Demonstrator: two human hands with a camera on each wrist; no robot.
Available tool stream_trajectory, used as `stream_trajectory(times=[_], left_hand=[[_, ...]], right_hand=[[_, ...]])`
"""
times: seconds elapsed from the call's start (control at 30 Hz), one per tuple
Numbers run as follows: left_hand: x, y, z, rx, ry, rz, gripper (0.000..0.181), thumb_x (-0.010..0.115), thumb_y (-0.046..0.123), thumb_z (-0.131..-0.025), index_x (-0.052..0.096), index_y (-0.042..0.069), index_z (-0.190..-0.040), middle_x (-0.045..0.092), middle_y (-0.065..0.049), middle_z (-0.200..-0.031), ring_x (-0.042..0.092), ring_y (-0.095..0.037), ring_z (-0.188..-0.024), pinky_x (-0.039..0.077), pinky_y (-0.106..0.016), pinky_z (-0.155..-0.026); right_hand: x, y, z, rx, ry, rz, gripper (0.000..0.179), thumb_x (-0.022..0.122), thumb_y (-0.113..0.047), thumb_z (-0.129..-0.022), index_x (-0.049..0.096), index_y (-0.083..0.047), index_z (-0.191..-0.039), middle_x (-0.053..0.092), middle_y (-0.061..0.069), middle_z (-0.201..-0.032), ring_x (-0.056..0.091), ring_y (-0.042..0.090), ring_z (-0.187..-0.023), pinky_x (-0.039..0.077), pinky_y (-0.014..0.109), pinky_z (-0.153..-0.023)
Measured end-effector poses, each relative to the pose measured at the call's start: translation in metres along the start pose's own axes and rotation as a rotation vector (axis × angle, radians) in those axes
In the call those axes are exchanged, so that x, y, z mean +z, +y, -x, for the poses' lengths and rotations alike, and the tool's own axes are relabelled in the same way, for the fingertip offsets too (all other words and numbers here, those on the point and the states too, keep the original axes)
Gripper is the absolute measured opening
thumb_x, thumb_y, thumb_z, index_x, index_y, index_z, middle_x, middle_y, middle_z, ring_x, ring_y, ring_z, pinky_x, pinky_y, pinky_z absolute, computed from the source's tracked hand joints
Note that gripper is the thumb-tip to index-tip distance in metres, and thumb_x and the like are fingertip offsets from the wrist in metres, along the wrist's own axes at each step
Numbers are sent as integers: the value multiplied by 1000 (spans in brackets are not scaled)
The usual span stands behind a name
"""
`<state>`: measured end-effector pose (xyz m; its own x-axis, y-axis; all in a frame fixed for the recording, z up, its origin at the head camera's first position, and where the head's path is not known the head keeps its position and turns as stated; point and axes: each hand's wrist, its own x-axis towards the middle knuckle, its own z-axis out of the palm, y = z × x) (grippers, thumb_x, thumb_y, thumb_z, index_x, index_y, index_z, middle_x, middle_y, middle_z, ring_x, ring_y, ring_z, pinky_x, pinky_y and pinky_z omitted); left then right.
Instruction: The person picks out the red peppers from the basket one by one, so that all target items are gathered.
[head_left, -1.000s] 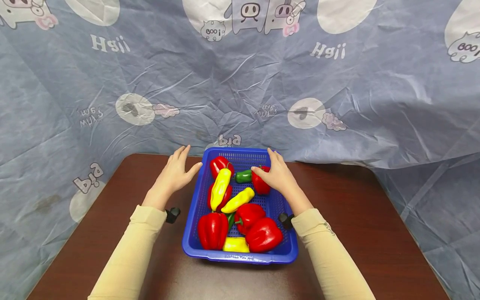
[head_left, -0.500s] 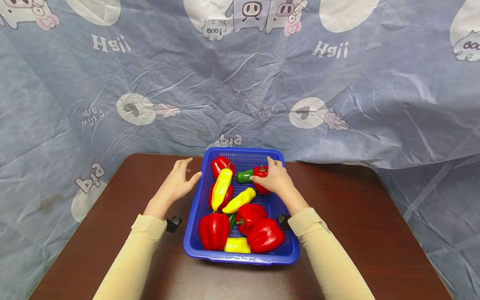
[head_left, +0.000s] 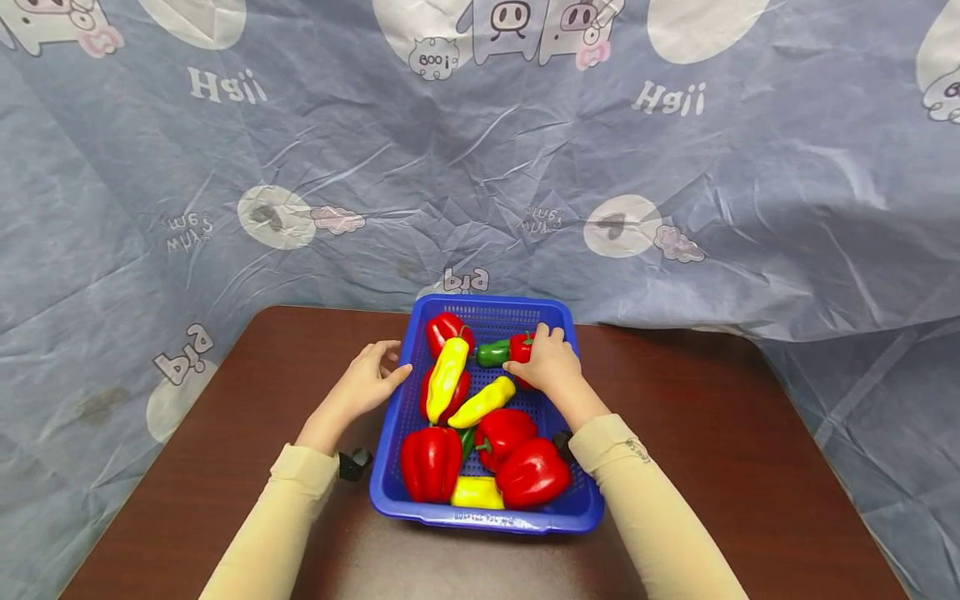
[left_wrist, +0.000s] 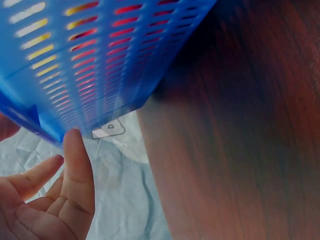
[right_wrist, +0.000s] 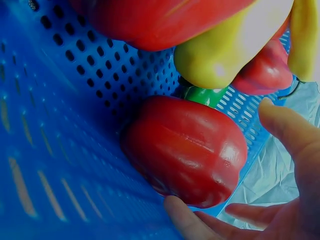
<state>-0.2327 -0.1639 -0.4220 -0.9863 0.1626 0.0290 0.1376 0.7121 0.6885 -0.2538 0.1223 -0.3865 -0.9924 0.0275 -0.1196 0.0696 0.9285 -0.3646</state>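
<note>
- Left hand (head_left: pixel 367 382) slack, holding nothing, at the left rim of the blue basket (head_left: pixel 562 522) on the desk (head_left: pixel 690 442).
- Right hand (head_left: pixel 551 367) unclenched, fingers spread about the red pepper (right_wrist: pixel 185 150) at the basket's far right.
- Risk: a shallow pinch on glossy skin could drop the pepper against the green pepper (head_left: pixel 492 354).
- Writing: backdrop (head_left: pixel 390 167) reads "BOO"; lettering on basket rim and right sleeve (head_left: pixel 652 500) illegible to me.

Workspace walled by cartoon cloth (head_left: pixel 465 167)

Reddish-brown wood-grained table (head_left: pixel 690 450), blue basket (head_left: pixel 525 523) on it.
</note>
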Motion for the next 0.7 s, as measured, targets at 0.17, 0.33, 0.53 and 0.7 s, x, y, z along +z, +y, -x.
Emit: stream_trajectory(times=[0.17, 0.33, 0.53, 0.7], left_hand=[[3, -1, 1, -16, -2, 42, 54, 61, 28, -97, 45, 3, -142, 60, -17, -112, 63, -25, -89, 54, -43, -87], [6, -2, 3, -50, -4, 112, 53, 61, 29, -98, 45, 5, -143, 62, -13, -103, 61, -20, -82, 55, -39, -81], [11, -5, 4, -72, -6, 177, 53, 61, 27, -98, 44, 6, -144, 60, -12, -102, 62, -19, -82, 55, -35, -79], [15, -6, 5, -81, 6, 237, 53, 61, 25, -98, 43, 5, -144, 59, -14, -100, 62, -19, -81, 56, -33, -76]], right_hand=[[1, -1, -3, 1, 8, 42, 86, 74, -43, -84, 35, 8, -141, 47, 30, -131, 58, 45, -113, 49, 52, -99], [4, -2, -7, 28, -9, 59, 81, 75, -40, -84, 39, 9, -137, 48, 29, -128, 60, 42, -107, 50, 50, -97], [5, -2, -8, 23, 27, 69, 78, 77, -35, -83, 40, 11, -135, 48, 28, -127, 62, 42, -102, 52, 50, -95], [9, 2, -11, 18, 21, 26, 81, 79, -35, -82, 40, 11, -136, 45, 28, -129, 62, 43, -104, 51, 51, -96]])
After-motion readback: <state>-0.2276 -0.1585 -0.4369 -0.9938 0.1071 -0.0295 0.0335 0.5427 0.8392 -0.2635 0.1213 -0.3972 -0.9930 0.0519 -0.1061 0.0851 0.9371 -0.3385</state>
